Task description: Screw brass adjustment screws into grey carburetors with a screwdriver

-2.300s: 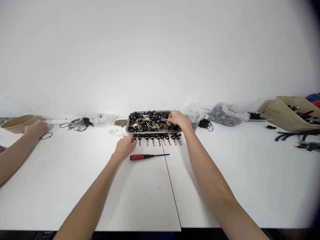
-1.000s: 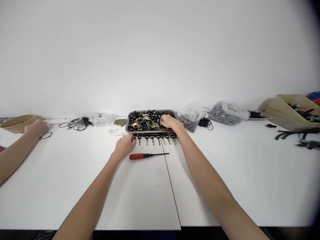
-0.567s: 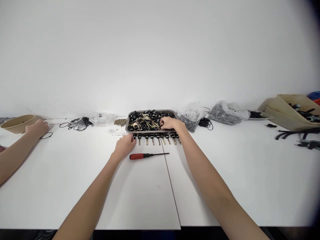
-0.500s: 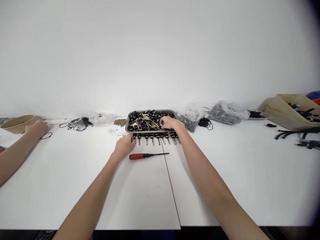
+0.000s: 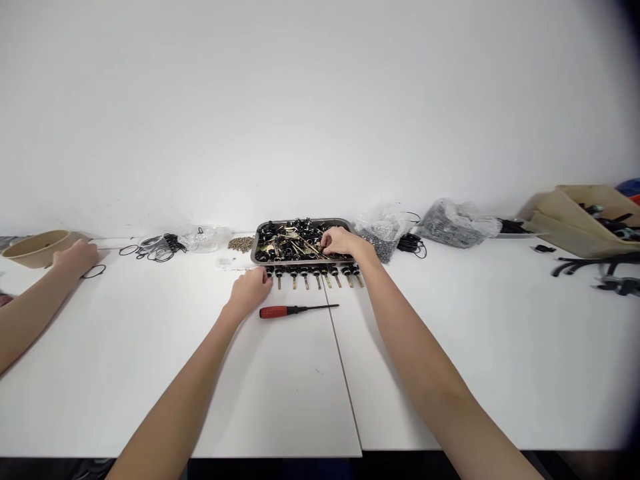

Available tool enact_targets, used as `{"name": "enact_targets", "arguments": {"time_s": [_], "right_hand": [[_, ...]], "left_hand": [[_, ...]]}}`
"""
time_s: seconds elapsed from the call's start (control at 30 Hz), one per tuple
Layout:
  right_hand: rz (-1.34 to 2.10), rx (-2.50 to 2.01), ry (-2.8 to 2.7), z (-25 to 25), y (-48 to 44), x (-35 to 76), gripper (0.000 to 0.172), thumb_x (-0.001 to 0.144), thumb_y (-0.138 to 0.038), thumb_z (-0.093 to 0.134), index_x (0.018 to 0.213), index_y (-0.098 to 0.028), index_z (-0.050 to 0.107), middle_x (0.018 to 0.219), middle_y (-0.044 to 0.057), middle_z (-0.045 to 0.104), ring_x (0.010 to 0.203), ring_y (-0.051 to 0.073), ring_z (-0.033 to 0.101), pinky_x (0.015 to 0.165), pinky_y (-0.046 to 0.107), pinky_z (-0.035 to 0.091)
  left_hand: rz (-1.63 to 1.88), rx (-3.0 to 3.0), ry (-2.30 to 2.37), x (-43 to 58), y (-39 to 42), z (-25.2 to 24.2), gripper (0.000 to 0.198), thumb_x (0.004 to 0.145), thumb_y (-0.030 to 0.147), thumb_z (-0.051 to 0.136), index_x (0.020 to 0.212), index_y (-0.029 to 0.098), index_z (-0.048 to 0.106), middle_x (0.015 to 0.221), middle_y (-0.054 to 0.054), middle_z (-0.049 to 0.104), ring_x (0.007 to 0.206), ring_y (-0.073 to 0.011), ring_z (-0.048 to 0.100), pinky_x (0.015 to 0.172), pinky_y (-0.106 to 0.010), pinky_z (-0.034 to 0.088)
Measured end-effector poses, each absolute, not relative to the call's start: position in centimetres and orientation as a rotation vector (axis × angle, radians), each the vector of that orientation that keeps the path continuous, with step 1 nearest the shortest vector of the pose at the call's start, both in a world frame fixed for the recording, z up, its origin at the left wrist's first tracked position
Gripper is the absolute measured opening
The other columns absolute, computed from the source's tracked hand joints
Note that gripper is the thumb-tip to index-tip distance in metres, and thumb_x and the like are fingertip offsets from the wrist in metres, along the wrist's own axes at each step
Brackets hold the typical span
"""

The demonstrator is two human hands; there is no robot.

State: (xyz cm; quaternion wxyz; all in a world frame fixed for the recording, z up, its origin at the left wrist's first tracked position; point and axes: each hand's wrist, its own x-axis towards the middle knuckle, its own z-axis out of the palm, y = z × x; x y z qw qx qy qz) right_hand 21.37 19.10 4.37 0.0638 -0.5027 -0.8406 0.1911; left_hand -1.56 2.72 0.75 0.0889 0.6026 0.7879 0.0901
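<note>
On white table, metal tray — black, brassy parts, heaped

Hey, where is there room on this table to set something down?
Bare tabletop lies between the screwdriver and the near edge, and right of the right forearm. Crowded: along the wall, around the tray and plastic bags.

A plain white wall fills the far side, brightest around its low middle (faint scuffs mark it at the left). Along it runs a white table, split by a thin dark seam; beyond the near edge lies deep shadow.
</note>
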Motion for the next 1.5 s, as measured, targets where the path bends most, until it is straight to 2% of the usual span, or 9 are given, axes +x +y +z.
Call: {"name": "enact_targets", "arguments": {"time_s": [0.33,0.5,0.63,1.13,1.27,1.4,1.5], "right_hand": [[0.682,-1.449,-2.447,4.4,18.9,22.0,0.012,0.070,-0.011,0.065,0.080,-0.015,0.071,0.075,0.003,0.069,0.063,0.012,0.058,0.056,0.022,0.041],[0.739,-1.399,-2.351,4.9,19.4,23.2,0.024,0.073,-0.016,0.066,0.096,-0.014,0.072,0.087,0.006,0.072,0.076,0.014,0.064,0.064,0.021,0.046],[0.763,-1.374,-2.303,5.4,19.3,23.9,0.026,0.073,-0.019,0.068,0.098,-0.014,0.073,0.096,0.007,0.072,0.081,0.016,0.065,0.066,0.023,0.048],[0.815,-1.382,-2.360,6.4,19.2,24.8,0.021,0.070,-0.015,0.069,0.090,-0.014,0.074,0.082,0.005,0.072,0.073,0.016,0.064,0.062,0.024,0.045],[0.772,-1.418,-2.346,6.8,19.0,25.2,0.019,0.069,-0.014,0.071,0.088,-0.013,0.073,0.080,0.005,0.071,0.070,0.016,0.062,0.061,0.024,0.044],[0.716,-1.396,-2.306,8.0,18.1,24.9,0.028,0.072,-0.015,0.069,0.099,-0.012,0.071,0.087,0.007,0.071,0.073,0.016,0.062,0.064,0.025,0.045],[0.683,-1.327,-2.302,9.2,17.0,23.8,0.031,0.073,-0.016,0.068,0.104,-0.012,0.070,0.092,0.007,0.069,0.074,0.015,0.061,0.065,0.027,0.044]], "left_hand": [[0.283,1.801,2.341,-1.7,2.7,0.6,0.022,0.085,0.038,0.039,0.077,0.021,0.052,0.085,-0.008,0.065,0.082,-0.0250,0.062,0.071,-0.033,0.044],[0.279,1.791,2.338,-1.6,2.7,0.7,0.023,0.085,0.038,0.040,0.079,0.021,0.054,0.086,-0.008,0.065,0.083,-0.0246,0.062,0.072,-0.033,0.044],[0.286,1.798,2.334,-1.7,2.7,0.6,0.023,0.085,0.038,0.040,0.079,0.021,0.054,0.085,-0.008,0.066,0.083,-0.0253,0.063,0.071,-0.033,0.044],[0.339,1.815,2.332,-1.9,2.8,0.3,0.022,0.085,0.037,0.042,0.077,0.021,0.055,0.081,-0.008,0.064,0.079,-0.0255,0.062,0.069,-0.033,0.042],[0.393,1.823,2.323,-1.9,2.8,0.2,0.021,0.084,0.036,0.044,0.073,0.020,0.054,0.077,-0.007,0.063,0.073,-0.0230,0.059,0.064,-0.030,0.038],[0.508,1.814,2.348,-2.0,2.7,0.7,0.026,0.086,0.037,0.043,0.070,0.019,0.054,0.074,-0.007,0.062,0.068,-0.0193,0.055,0.061,-0.029,0.033],[0.661,1.815,2.351,-1.9,2.5,1.5,0.029,0.090,0.039,0.038,0.075,0.020,0.055,0.068,-0.004,0.058,0.062,-0.0152,0.051,0.059,-0.027,0.032]]}}
